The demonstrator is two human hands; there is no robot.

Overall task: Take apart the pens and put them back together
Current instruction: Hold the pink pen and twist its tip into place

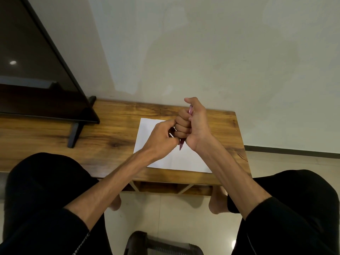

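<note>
The right hand [193, 124] fisted the pink pen [181, 144]; the left hand [161, 135] apparently pinched its tip, best twisted gently above the paper [147, 133].

A sheet of paper [147, 133] is laid on the counter [110, 129], toward its right end. A monitor [36, 70] is stood at the left, well apart. Both hands are held above the paper, the left hand [161, 137] touching the right hand [191, 126].

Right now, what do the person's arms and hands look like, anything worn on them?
Both forearms are bare from about the elbow down. Black sleeves are pushed up on each arm; the left one has a thin light cord lying against it. The left hand and right hand are bare: no gloves, and no rings, watch or bracelets that I can see.
</note>
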